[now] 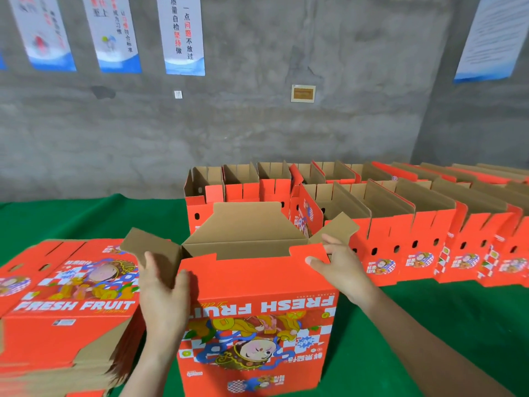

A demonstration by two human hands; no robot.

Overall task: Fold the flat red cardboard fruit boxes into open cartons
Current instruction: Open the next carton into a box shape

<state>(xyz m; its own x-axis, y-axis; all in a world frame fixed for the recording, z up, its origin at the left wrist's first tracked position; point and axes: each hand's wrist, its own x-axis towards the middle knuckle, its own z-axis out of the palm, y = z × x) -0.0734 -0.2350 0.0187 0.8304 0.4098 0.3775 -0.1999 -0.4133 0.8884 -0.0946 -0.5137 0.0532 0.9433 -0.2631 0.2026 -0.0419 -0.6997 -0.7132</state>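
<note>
A red cardboard fruit box (pixel 257 319) printed with an upside-down "FRESH FRUIT" and a cartoon figure stands opened out into a tube at the near centre of a green cloth-covered table (pixel 400 325). Its top flaps are up and its brown inside shows.

The left hand (pixel 163 293) grips the box's upper left edge. The thumb lies on the red front panel, and the fingers are spread on the brown left side flap (pixel 148 247), which splays outward. The right hand (pixel 340 267) holds the upper right corner. Its thumb presses the red front flap, and its fingers curl over the edge beside the brown right side flap (pixel 337 227). Their tips are partly hidden, so they seem to reach just inside.

Just left of the box, touching the left wrist, lies a stack of flat red cardboard boxes (pixel 65 305). To the far right stand rows of finished open red cartons (pixel 400 233), packed side by side. Behind them rises a grey concrete wall (pixel 257 124) hung with white and blue posters (pixel 183 35).
</note>
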